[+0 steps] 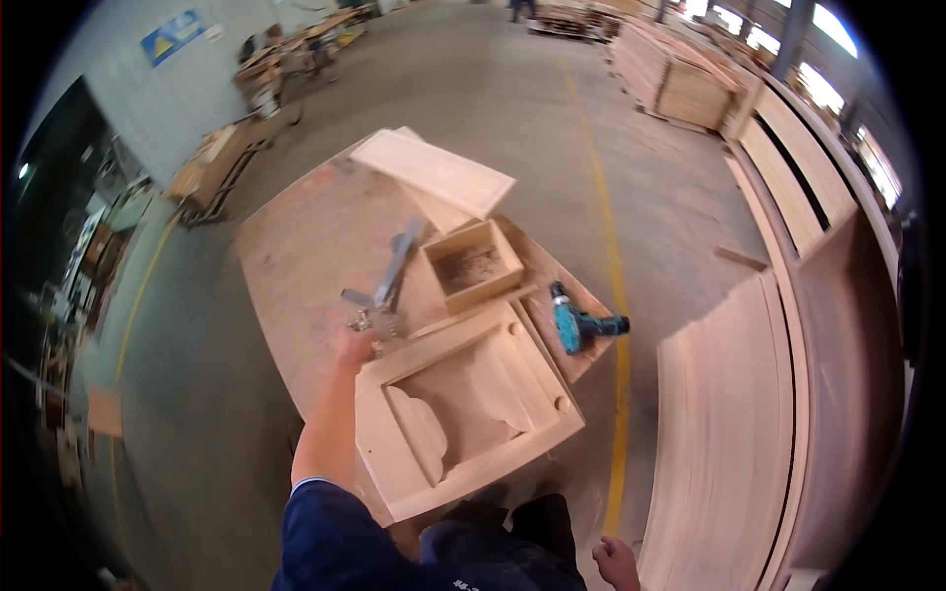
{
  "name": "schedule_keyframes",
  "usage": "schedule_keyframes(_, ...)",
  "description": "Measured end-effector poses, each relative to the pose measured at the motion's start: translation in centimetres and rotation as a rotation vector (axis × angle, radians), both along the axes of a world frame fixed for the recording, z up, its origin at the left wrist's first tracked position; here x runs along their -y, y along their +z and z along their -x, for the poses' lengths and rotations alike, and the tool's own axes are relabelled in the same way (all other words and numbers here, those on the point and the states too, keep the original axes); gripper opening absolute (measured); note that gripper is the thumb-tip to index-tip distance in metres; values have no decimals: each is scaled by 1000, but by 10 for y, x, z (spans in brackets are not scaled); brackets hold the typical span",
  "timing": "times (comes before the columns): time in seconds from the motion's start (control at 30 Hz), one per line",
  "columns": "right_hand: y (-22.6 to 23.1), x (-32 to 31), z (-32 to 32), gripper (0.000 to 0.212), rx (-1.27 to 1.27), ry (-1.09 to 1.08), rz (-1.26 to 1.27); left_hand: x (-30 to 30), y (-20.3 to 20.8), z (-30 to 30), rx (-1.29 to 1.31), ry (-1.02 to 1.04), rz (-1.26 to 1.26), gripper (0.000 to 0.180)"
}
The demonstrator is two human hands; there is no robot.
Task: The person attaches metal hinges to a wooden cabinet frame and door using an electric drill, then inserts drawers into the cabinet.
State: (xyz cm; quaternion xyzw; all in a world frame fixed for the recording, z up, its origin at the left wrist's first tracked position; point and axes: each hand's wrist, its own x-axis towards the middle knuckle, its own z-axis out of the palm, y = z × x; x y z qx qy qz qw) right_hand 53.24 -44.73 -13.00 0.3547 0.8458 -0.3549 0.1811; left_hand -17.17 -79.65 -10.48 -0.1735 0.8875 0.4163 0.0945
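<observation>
My left hand point(352, 345) reaches out over a wooden workbench point(296, 246) and closes around the handle end of a grey metal clamp point(386, 281) lying on it. Just right of that hand lies a shallow wooden frame point(463, 414) with carved curved panels inside. Behind the frame stands a small open wooden box point(473, 264). A teal cordless drill point(581, 327) rests at the bench's right edge. My right hand point(617, 561) hangs low at the bottom, fingers loosely curled, holding nothing.
A flat wooden panel point(434, 172) lies at the far end of the bench. Tall stacks of boards point(729, 443) stand to the right, more timber piles point(675, 74) behind. A yellow floor line point(616, 295) runs past the bench. Work tables point(222, 163) stand at the left.
</observation>
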Motion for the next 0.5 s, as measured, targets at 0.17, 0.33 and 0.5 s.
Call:
schedule_keyframes(0.17, 85, -74, 186, 51, 126, 5, 183, -1, 39, -36, -151, 16, -329, 15)
schedule_keyframes(0.33, 115, -133, 340, 46, -298, 275, 293, -129, 70, -111, 32, 25, -784, 20)
schedule_keyframes(0.5, 136, -118, 473, 50, -355, 363, 719, -232, 60, -190, -279, -537, -86, 37)
